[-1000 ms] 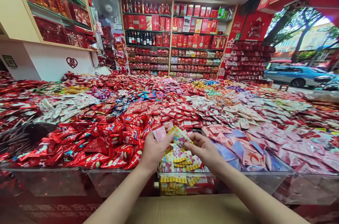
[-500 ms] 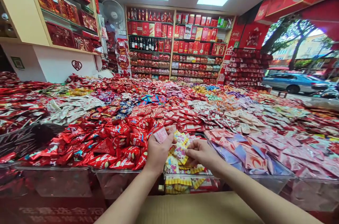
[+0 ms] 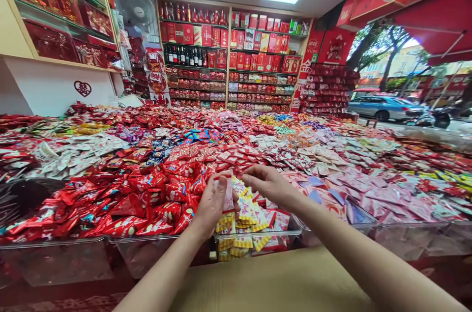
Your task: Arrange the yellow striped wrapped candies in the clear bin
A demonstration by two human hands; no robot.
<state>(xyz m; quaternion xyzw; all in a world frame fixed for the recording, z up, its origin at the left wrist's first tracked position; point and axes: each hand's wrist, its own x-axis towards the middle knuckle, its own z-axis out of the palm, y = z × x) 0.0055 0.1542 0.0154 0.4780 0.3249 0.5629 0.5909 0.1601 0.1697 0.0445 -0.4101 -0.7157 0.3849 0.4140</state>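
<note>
My left hand (image 3: 212,206) is closed around a small pink-and-white packet (image 3: 228,196), with the thumb lying across its upper part. Just to the right, my right hand (image 3: 271,185) hovers with its fingers bent together; whatever may be at the fingertips is hidden. Below both hands, yellow-and-white sweet packets (image 3: 254,216) with printed pictures fill a clear plastic bin (image 3: 258,237). A heap of shiny red sweet packets (image 3: 147,204) lies to the left of my left hand. Pink and lilac packets (image 3: 332,201) are piled to the right.
Many-coloured packets (image 3: 217,135) spread back to shelves of bottles and red boxes (image 3: 221,56). A brown cardboard surface (image 3: 265,282) lies below my forearms. Glass shelves (image 3: 66,22) stand at left; a parked blue car (image 3: 383,107) shows outside at right.
My right hand has lifted away from the yellow packets, up and slightly left. My left hand now holds the pink packet more upright. The view has shifted a little to the right.
</note>
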